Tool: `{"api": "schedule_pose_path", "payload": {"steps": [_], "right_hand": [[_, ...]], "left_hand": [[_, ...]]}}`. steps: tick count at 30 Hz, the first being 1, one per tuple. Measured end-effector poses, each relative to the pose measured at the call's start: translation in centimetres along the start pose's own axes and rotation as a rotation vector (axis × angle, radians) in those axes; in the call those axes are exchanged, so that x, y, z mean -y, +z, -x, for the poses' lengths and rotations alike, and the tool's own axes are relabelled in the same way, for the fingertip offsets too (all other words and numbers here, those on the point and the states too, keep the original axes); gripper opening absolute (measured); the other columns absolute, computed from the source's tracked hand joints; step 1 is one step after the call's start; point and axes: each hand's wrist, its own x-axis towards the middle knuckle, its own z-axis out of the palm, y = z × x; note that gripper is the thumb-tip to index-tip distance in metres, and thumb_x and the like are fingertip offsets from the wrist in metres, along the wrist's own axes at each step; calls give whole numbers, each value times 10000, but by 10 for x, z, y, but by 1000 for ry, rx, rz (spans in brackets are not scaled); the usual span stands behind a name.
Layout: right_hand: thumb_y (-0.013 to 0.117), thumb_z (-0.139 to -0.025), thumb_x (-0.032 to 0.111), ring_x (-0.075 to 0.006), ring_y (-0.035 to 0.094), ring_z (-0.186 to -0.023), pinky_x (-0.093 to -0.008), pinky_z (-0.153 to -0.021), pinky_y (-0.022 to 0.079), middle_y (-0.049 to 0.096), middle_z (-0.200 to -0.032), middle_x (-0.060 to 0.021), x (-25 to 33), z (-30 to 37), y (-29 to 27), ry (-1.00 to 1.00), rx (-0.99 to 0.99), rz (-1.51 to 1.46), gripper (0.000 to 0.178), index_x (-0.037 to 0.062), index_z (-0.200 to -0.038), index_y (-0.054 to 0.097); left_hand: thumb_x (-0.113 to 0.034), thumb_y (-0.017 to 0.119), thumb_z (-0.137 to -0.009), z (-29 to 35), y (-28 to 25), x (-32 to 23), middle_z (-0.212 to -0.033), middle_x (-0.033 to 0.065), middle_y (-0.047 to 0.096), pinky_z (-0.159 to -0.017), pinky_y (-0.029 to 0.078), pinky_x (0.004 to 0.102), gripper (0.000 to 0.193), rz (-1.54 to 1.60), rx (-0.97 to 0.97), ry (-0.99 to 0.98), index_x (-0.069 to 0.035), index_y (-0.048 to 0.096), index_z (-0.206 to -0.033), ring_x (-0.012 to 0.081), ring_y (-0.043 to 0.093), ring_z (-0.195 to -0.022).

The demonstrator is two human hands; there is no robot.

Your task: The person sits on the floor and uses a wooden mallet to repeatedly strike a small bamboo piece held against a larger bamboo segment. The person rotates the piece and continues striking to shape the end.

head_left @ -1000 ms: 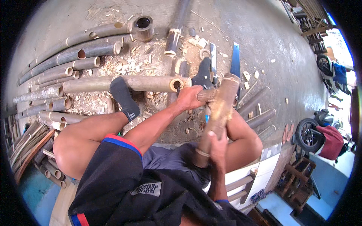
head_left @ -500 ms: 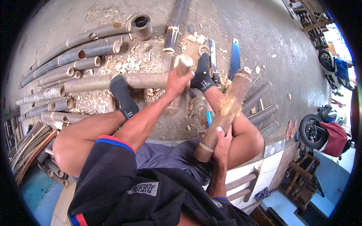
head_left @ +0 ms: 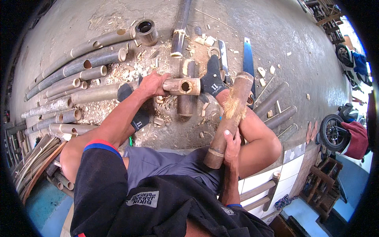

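Note:
My left hand (head_left: 154, 85) is closed around a bamboo tube (head_left: 177, 86) lying crosswise, with a round hole in its side near the right end. A thicker bamboo piece (head_left: 187, 106) lies lengthwise beneath it. My hand and arm hide whether the tube is separate from the long bamboo pole (head_left: 94, 93) to its left. On my right thigh rests a short bamboo section (head_left: 221, 136), tilted up to the right, with frayed pale fibres (head_left: 235, 109) at its middle. My right hand (head_left: 232, 146) grips this section near its lower end, thumb on top.
Several bamboo poles (head_left: 92, 59) lie at the left, some with holes. A dark cup-like bamboo container (head_left: 146, 33) stands beyond them. Wood chips (head_left: 162, 106) litter the floor. A blue saw blade (head_left: 248, 57) lies beyond my right foot, near more bamboo tubes (head_left: 280, 117). A motorbike wheel (head_left: 333, 134) is far right.
My left hand has moved left, and the tube in it has turned from end-up to lying crosswise, showing its side hole. My right hand keeps its hold on the bamboo section.

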Motion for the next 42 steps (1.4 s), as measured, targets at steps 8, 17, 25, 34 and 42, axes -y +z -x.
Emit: {"api": "schedule_pose_path", "payload": {"steps": [8,17,25,34,42], "right_hand": [[675,-949,282,-220,595,-1120,-354,-996,483,597,-1287,-139,19,3,7,18,5,-89,665,-19,-1488,428],[681,-931,329,-237,644,-894,-360,-784,561,623,-1111,-152,31,0,7,3,-11,-30,641,-16,-1419,450],[699,-904,343,-242,674,-753,-368,-658,592,625,-1027,-159,70,27,25,-10,-62,24,690,-24,-1422,428],[697,-891,415,-262,669,-708,-379,-631,583,629,-1009,-170,58,24,-1,-48,-74,35,732,-24,-1412,430],[698,-871,457,-274,671,-675,-379,-605,577,640,-904,-170,64,16,-1,-112,-97,124,724,-26,-1350,449]], "left_hand": [[-494,897,-626,-25,0,22,-928,192,745,-829,552,490,584,92,188,64,-75,739,-1002,394,715,-903],[-456,756,-814,-49,-11,-108,-1198,240,650,-933,532,494,668,767,-473,-165,-32,554,-1288,381,667,-1081],[-138,825,-734,-28,39,-193,-1078,142,582,-847,477,473,639,675,-579,417,-74,528,-1297,372,594,-1022],[-5,755,-653,-46,44,-184,-997,132,578,-872,456,462,509,752,-720,477,-64,598,-1134,362,574,-992],[-28,765,-656,-57,43,-170,-1014,123,571,-892,453,459,484,728,-737,557,-76,591,-1105,373,560,-1005]]}}
